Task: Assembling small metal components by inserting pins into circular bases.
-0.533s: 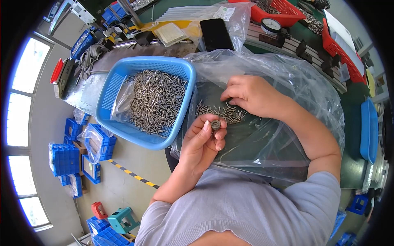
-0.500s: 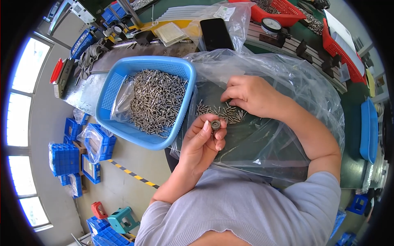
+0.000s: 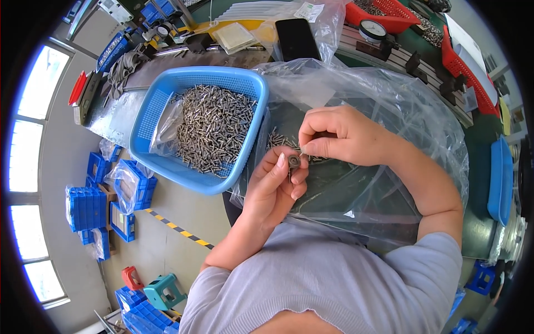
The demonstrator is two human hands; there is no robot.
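Observation:
My left hand (image 3: pixel 267 186) is closed around a small round metal ring gauge (image 3: pixel 294 161), its ringed face turned up. Close above it, my right hand (image 3: pixel 347 138) pinches a small metal pin (image 3: pixel 301 153) between thumb and forefinger, at the ring's upper edge. Whether the pin sits in the ring's hole, I cannot tell. Partly behind both hands lies a loose pile of metal pins (image 3: pixel 276 138) on clear plastic sheeting (image 3: pixel 384 192). To the left stands a blue perforated basket (image 3: pixel 146 119) holding a great many like pins (image 3: pixel 214 131) and a clear plastic bag (image 3: pixel 168 125).
Behind the sheeting lie a black phone (image 3: pixel 297 39) and a rail with a dial gauge (image 3: pixel 372 30). Red baskets (image 3: pixel 384 14) stand at the back right. A blue tray (image 3: pixel 500 181) is at the far right. Blue crates (image 3: pixel 88 209) are stacked on the floor at left.
My right hand has moved from the pin pile toward my left hand, bringing a pin to the ring gauge. My left hand still holds the ring gauge. The view has shifted slightly.

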